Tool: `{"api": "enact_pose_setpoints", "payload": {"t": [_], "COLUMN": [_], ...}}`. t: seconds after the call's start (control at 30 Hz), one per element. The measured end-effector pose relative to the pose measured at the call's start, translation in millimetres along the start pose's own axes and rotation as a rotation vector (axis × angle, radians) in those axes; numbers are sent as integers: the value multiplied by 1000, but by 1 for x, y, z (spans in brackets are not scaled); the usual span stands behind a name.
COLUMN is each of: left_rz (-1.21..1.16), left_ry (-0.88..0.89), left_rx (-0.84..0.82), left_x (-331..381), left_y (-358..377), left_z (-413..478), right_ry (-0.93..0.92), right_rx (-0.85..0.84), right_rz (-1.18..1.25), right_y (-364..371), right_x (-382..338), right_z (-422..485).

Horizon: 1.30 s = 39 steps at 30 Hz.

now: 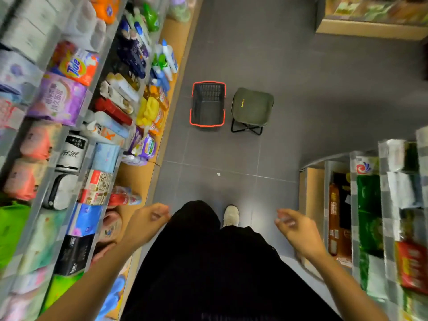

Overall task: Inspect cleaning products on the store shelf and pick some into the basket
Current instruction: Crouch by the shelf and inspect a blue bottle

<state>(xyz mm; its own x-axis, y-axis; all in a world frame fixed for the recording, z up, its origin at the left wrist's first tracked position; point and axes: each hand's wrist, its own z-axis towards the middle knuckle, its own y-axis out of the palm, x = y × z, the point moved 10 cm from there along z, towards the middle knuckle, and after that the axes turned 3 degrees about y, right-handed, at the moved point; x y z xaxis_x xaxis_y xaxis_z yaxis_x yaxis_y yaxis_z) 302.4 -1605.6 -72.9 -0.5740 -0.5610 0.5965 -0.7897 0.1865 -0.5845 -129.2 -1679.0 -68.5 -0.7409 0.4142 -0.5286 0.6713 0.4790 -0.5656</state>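
Along the left aisle side, tall metal store shelf packed with colourful cleaning products. Ahead on grey floor, black plastic basket with red rim, beside olive folding stool, well apart from left hand and right hand, both loosely curled, empty.

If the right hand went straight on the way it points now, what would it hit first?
Nothing close: the right hand is empty, and its line crosses bare floor toward the red-rimmed basket. Depth is unclear, so it might pass above it.
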Motion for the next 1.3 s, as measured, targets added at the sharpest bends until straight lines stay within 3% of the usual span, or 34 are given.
{"api": "enact_pose_setpoints", "payload": {"t": [0.43, 0.87, 1.07, 1.3], "left_rz": [-119, -209, -264, -323], "left_ry": [-79, 46, -175, -432], "left_rx": [30, 74, 179, 210], "left_x": [105, 287, 327, 364], "left_y": [-41, -83, -67, -30], "left_z": [222, 457, 530, 531], "right_ry": [-84, 20, -155, -389], "right_rx": [-34, -13, -210, -436], "right_rz": [-165, -147, -335, -528], "right_y": [-112, -265, -313, -322], "right_x": [-165, -228, -294, -416], "right_z": [219, 411, 574, 703]}}
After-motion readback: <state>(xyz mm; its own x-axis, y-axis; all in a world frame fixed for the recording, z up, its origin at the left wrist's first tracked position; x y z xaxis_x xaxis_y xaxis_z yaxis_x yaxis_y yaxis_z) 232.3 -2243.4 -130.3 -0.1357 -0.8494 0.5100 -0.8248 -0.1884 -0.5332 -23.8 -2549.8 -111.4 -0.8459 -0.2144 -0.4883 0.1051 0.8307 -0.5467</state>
